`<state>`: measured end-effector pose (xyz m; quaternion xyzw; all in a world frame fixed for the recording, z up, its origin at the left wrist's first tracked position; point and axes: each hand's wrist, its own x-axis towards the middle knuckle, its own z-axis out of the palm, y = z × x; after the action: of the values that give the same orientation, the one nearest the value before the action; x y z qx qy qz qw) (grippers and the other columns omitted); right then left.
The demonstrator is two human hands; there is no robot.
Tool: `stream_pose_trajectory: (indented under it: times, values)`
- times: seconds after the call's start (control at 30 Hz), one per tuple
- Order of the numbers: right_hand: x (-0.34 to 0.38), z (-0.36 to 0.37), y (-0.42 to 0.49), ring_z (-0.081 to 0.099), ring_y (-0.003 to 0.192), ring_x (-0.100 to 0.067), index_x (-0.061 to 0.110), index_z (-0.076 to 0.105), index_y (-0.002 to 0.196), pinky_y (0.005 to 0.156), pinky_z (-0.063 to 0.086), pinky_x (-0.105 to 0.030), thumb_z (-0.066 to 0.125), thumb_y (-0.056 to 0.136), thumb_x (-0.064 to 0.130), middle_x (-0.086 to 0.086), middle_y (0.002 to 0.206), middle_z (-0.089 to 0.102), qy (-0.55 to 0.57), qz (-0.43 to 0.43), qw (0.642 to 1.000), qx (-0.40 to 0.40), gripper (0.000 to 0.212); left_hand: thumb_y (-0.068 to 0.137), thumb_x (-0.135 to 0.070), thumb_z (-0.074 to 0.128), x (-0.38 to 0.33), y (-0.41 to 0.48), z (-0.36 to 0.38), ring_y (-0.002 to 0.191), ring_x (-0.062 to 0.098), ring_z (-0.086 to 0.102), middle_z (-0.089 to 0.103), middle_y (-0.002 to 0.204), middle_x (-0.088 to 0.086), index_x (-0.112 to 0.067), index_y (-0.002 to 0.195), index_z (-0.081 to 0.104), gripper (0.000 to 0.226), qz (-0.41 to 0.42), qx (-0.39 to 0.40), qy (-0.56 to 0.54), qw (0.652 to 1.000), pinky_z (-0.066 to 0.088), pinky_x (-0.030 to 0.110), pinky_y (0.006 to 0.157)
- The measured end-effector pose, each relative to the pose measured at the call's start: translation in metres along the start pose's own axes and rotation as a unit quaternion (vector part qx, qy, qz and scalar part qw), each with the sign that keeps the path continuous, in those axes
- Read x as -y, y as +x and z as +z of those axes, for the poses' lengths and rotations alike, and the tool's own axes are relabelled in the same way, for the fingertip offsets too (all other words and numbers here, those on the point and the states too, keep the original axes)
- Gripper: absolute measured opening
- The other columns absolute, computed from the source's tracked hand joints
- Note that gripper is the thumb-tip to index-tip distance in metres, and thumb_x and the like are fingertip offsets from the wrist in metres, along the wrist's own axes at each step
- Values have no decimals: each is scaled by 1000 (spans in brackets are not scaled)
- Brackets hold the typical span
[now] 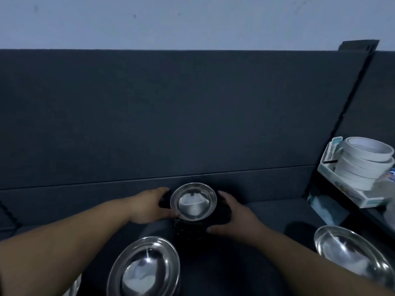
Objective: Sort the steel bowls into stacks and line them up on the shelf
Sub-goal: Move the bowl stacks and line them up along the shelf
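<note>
At the near edge of the dark shelf [277,210], the left wide bowl [145,268] sits open side up just beside your left forearm. The right wide bowl [350,255] rests toward the shelf's right end. Between and beyond them, you cup a stack of smaller steel bowls [193,201] standing upright mid-shelf. Your left hand [149,207] curls round its left side, thumb at the top rim. Your right hand [233,214] wraps its right side, thumb low against the stack. Farther right, rolls of white tape [363,163] are piled on a white box [369,199]. A dark back panel [171,114] rises behind the shelf, with a pale wall [171,22] above it.
</note>
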<state>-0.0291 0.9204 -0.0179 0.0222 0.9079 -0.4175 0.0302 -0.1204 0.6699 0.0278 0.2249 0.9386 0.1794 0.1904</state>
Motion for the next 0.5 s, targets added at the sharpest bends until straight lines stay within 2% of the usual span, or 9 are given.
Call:
stream_pose_trajectory:
  times: [0.07,0.13,0.23,0.33,0.4,0.47,0.5]
  values:
    - [-4,7,5,45,115,4,31,24,148,73,29,12,90,59,39,22,122,50,43,16,999,5,111,74,-64,66,6,7,4,114,9,58,61,127,-9,-29,134,46,72,26,29,-18,999,45,33,103]
    - [-8,13,9,47,118,4,33,27,146,79,32,8,91,58,37,25,121,51,72,21,997,16,109,74,-63,66,10,11,10,103,7,64,67,114,-13,-33,126,51,62,45,52,-54,996,51,32,95]
    - [-13,19,12,49,124,1,33,29,144,97,37,-5,91,60,27,20,128,55,78,8,996,34,105,78,-51,70,8,13,16,80,-8,63,70,95,-21,-38,121,53,48,69,76,-132,986,50,14,71]
    - [-15,21,11,50,126,-4,30,30,145,108,38,-20,90,61,20,13,133,56,83,2,996,19,104,83,-34,72,-1,14,18,76,-19,59,67,88,-36,-40,110,55,32,106,89,-177,974,42,1,62]
    - [-16,20,8,51,122,-3,32,31,143,101,39,-11,89,61,20,16,129,56,82,6,997,4,102,85,-25,72,-11,15,18,77,-20,59,67,89,-37,-37,110,56,32,124,97,-203,967,41,-1,63]
    - [-17,17,3,52,113,4,39,32,139,85,36,4,89,60,20,24,119,56,81,8,997,-10,98,85,-18,72,-22,14,18,76,-18,60,68,88,-34,-33,112,56,35,138,106,-231,957,42,-1,62]
    - [-19,15,0,52,107,9,42,32,135,80,35,6,89,60,19,28,114,55,84,9,996,-17,97,84,-16,73,-29,14,20,74,-18,60,69,86,-32,-31,112,57,36,142,112,-242,953,42,-1,61]
